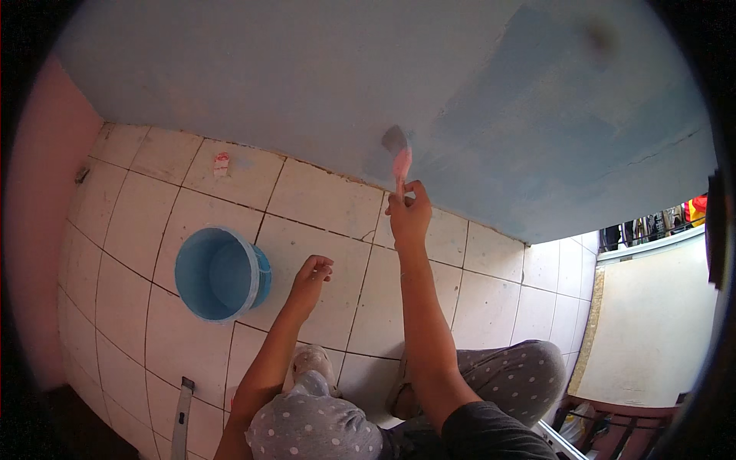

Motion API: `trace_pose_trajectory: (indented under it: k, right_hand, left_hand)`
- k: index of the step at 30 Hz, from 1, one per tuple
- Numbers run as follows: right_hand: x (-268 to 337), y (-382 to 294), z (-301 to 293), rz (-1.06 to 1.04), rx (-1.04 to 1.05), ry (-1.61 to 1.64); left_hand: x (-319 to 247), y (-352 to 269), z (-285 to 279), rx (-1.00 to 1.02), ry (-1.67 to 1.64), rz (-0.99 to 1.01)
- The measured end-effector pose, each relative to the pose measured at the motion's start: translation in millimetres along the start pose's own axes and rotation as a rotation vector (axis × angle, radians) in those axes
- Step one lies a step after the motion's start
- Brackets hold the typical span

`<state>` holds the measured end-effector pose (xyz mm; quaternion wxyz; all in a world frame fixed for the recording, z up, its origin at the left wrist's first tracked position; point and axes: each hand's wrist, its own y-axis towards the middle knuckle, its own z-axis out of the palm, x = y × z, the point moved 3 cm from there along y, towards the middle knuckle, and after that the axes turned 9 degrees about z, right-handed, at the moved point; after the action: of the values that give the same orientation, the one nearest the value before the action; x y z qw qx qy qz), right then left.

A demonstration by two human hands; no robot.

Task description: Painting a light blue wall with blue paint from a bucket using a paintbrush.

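Note:
My right hand (410, 211) grips the handle of a paintbrush (402, 164) with a pinkish, paint-smeared handle. Its dark, wide bristles lie against the lower part of a grey-blue wall (322, 86), just above the floor line. Darker blue-grey patches show on the wall to the right of the brush. Over the tiles, my left hand (313, 275) hangs with its fingers loosely curled and nothing visible in it. Left of that hand stands a light blue plastic bucket (221, 273), its open mouth facing me; a bluish inside shows, but any paint level is hard to make out.
White floor tiles (190, 345) with dark joints run along the wall. A small red-and-white scrap (221, 164) lies near the wall's base. A metal bar (183, 417) is at lower left. A pink wall (52, 230) bounds the left; a pale panel (644, 330) stands at right.

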<state>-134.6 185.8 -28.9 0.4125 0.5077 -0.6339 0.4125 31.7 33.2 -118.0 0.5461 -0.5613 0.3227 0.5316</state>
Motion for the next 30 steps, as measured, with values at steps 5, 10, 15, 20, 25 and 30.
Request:
trace_pose_trajectory:
  k: [5,10,15,20,25,30]
  right_hand:
    - [-46,-16,14,-0.016,-0.075,0.012]
    - [-100,-22,36,-0.133,0.157,-0.201]
    - [-145,19,45,-0.074,0.061,-0.190]
    - [-157,18,58,-0.222,-0.128,-0.174]
    - [-182,6,52,-0.152,-0.253,-0.133]
    - [-173,-9,47,-0.091,-0.397,-0.069]
  left_hand:
    - [8,0,-2,-0.016,-0.021,-0.017]
    - [11,-1,-1,-0.016,-0.018,-0.038]
    - [23,6,1,-0.028,-0.040,-0.041]
    - [26,4,-5,-0.030,-0.070,-0.054]
    - [29,6,-6,-0.043,-0.062,-0.069]
    - [36,7,-4,-0.033,-0.010,-0.114]
